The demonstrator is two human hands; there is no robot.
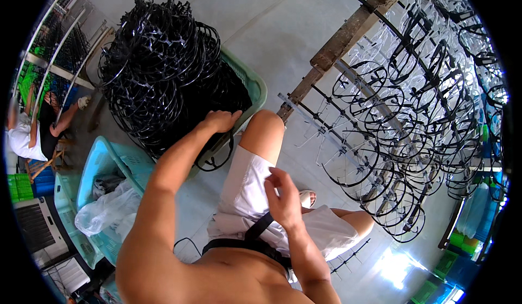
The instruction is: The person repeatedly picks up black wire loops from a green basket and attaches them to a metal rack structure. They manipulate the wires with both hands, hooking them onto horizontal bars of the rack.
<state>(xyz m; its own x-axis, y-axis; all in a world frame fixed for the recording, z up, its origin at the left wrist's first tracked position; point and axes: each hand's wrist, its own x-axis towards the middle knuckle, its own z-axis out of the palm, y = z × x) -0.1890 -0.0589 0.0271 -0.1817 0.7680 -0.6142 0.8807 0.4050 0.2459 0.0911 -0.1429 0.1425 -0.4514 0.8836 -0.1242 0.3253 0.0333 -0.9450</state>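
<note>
A tall tangled heap of thin black plastic loops (163, 59) fills a pale green basket (255, 81) in front of me on the left. My left hand (220, 121) reaches to the near side of the heap, fingers bent down and closed against the loops; some fingertips are hidden. One thin black loop (209, 165) hangs over the basket's rim, running up to just under that hand. Above my lap, my right hand (284, 199) is raised with its fingers loosely curled and apart, and nothing shows in it.
On the right stands a rack with a rusty beam (340, 35) and rods, hung with many black hoops (380, 190). Left of me, a turquoise basket (103, 157) holds clear plastic bags (109, 211). A person in a white top (27, 141) sits at another rack, far left.
</note>
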